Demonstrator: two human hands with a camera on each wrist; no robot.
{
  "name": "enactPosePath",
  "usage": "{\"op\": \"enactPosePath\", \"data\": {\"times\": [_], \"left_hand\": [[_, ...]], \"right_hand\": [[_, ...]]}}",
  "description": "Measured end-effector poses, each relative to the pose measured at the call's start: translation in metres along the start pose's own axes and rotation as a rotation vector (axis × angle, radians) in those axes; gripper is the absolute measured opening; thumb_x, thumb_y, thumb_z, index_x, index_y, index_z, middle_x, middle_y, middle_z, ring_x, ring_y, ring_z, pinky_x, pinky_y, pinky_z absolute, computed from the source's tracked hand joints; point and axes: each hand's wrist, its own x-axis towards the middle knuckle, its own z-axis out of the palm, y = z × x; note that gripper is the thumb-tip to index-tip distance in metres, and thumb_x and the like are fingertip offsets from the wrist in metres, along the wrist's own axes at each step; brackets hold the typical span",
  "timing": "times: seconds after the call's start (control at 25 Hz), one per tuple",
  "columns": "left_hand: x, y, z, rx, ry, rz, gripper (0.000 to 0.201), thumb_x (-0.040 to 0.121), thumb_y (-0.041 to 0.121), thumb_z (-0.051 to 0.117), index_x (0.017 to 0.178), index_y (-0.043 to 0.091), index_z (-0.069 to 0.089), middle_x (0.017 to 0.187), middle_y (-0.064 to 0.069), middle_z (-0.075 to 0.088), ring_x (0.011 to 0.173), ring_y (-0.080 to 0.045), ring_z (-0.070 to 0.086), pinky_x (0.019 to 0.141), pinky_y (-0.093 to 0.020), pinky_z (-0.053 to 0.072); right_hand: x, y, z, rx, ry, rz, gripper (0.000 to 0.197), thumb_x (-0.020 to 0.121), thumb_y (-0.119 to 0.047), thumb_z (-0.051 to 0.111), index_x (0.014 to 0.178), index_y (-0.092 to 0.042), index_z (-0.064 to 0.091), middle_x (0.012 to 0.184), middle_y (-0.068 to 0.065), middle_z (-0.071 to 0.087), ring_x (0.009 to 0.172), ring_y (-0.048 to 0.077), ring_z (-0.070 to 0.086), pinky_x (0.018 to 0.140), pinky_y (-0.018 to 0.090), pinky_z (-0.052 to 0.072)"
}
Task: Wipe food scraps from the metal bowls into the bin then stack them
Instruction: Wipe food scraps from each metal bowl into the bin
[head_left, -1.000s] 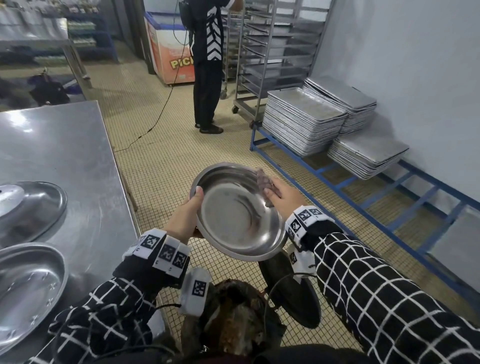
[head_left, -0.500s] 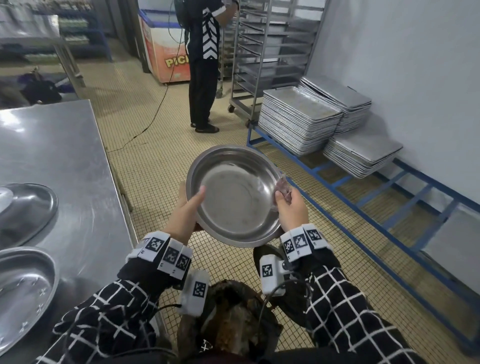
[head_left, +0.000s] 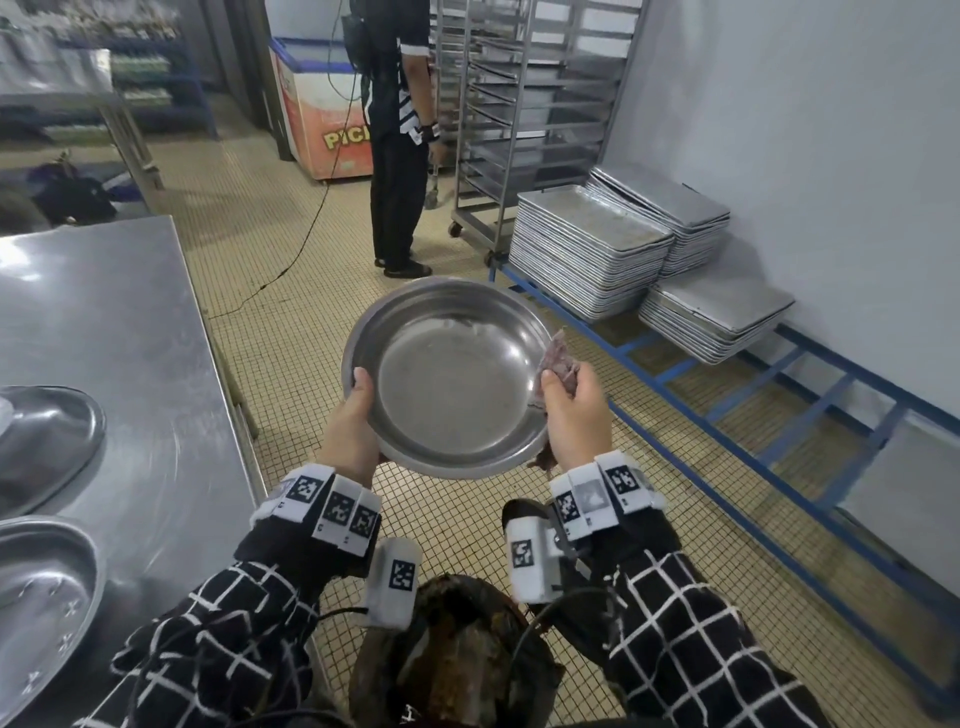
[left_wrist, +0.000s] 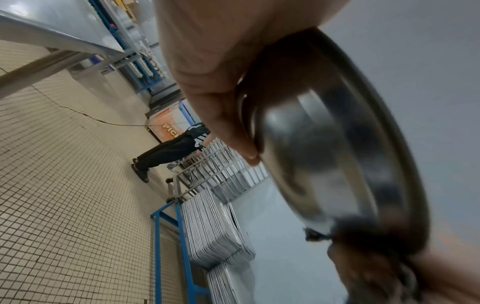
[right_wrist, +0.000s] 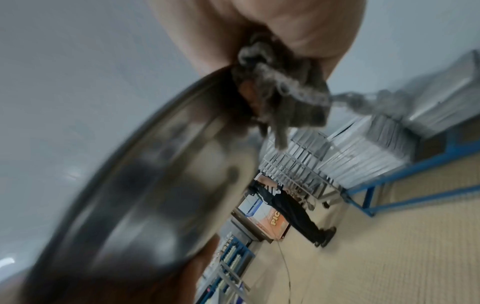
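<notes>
I hold a round metal bowl (head_left: 452, 379) in front of me, above the floor and beyond the bin (head_left: 457, 660), which stands at the bottom of the head view. My left hand (head_left: 349, 415) grips its left rim, thumb inside, fingers under the base (left_wrist: 319, 156). At the right rim my right hand (head_left: 569, 410) pinches a crumpled grey-brown cloth (head_left: 558, 364) against the bowl (right_wrist: 155, 185). The cloth (right_wrist: 280, 98) hangs from my fingers. The bowl's inside looks smeared but holds no scraps that I can see. Two more metal bowls (head_left: 41, 613) lie on the steel table.
The steel table (head_left: 119, 332) runs along my left. Stacks of metal trays (head_left: 587, 249) sit on a low blue frame (head_left: 779, 415) by the right wall. A person in black (head_left: 395, 135) stands ahead at a wheeled rack (head_left: 519, 104), with a cable across the tiled floor.
The bowl has risen and tipped back toward level. My right hand slid with the cloth from the upper inside of the bowl to its right rim.
</notes>
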Motion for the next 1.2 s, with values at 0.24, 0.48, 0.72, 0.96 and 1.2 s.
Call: {"op": "enactPosePath", "data": {"times": [0.24, 0.48, 0.72, 0.96, 1.2], "left_hand": [[0.000, -0.009, -0.011, 0.079, -0.165, 0.028, 0.051, 0.090, 0.048, 0.051, 0.127, 0.013, 0.054, 0.108, -0.012, 0.068, 0.091, -0.024, 0.068, 0.071, -0.034, 0.056], [-0.001, 0.001, -0.031, 0.026, -0.278, 0.022, 0.049, 0.091, 0.049, 0.048, 0.117, 0.010, 0.064, 0.107, -0.015, 0.067, 0.098, -0.033, 0.063, 0.096, -0.055, 0.046], [-0.013, -0.007, -0.011, 0.049, -0.048, 0.114, 0.056, 0.097, 0.053, 0.029, 0.125, 0.013, 0.058, 0.112, -0.006, 0.068, 0.107, -0.024, 0.062, 0.100, -0.042, 0.045], [-0.024, -0.020, 0.011, 0.165, -0.067, 0.118, 0.048, 0.094, 0.053, 0.036, 0.123, 0.016, 0.048, 0.108, -0.002, 0.064, 0.097, -0.018, 0.064, 0.081, -0.027, 0.052], [-0.007, 0.007, -0.033, 0.089, -0.330, 0.118, 0.057, 0.082, 0.049, 0.051, 0.127, 0.014, 0.052, 0.108, -0.008, 0.067, 0.092, -0.022, 0.068, 0.074, -0.033, 0.056]], "right_hand": [[-0.010, 0.007, 0.000, 0.034, 0.057, 0.046, 0.021, 0.097, -0.019, 0.049, 0.117, -0.014, 0.049, 0.104, -0.002, 0.060, 0.091, 0.012, 0.061, 0.063, 0.015, 0.046], [-0.007, -0.002, -0.026, -0.102, -0.153, -0.046, 0.009, 0.096, -0.023, 0.051, 0.101, -0.021, 0.059, 0.089, -0.007, 0.064, 0.082, 0.008, 0.062, 0.066, 0.020, 0.045], [-0.026, 0.000, 0.001, 0.044, 0.055, 0.047, 0.013, 0.099, -0.024, 0.046, 0.104, -0.013, 0.050, 0.087, -0.006, 0.058, 0.074, 0.005, 0.058, 0.051, 0.010, 0.040], [-0.036, 0.004, 0.019, 0.145, 0.153, 0.124, 0.011, 0.099, -0.023, 0.045, 0.105, -0.014, 0.043, 0.086, -0.010, 0.054, 0.071, -0.001, 0.054, 0.046, 0.009, 0.038], [-0.008, -0.003, -0.018, -0.133, -0.131, -0.037, 0.010, 0.097, -0.025, 0.050, 0.100, -0.016, 0.055, 0.091, -0.001, 0.062, 0.083, 0.014, 0.061, 0.065, 0.023, 0.048]]}}
